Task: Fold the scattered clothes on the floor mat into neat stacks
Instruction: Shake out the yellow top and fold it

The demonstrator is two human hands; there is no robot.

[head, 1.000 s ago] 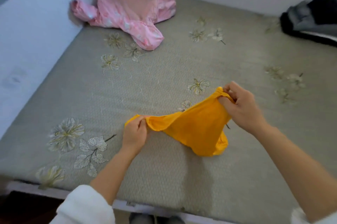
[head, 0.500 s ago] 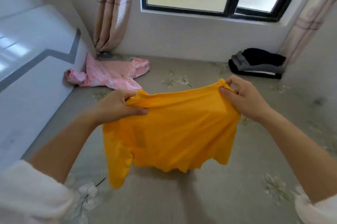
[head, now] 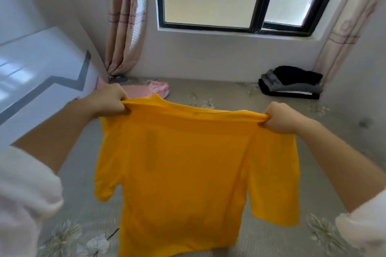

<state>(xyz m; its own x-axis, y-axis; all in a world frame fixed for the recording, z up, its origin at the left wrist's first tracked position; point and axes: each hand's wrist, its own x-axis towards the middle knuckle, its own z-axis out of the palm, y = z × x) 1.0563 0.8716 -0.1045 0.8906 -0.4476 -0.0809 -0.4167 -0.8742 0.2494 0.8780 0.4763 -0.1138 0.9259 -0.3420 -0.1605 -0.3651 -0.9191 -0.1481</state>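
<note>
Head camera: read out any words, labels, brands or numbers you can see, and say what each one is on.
No readable text anywhere in this view.
On the yellow shirt: no print; a faint darker patch shows through the cloth, too blurred to read.
On the folded stack and the pink garment: no label visible.
On the mat and the curtain: patterns only, no letters.

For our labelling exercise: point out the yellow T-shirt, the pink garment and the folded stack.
yellow T-shirt point(head: 188, 162), head view, chest panel.
pink garment point(head: 155, 90), head view, exposed part.
folded stack point(head: 296, 76), head view, top black layer.
</note>
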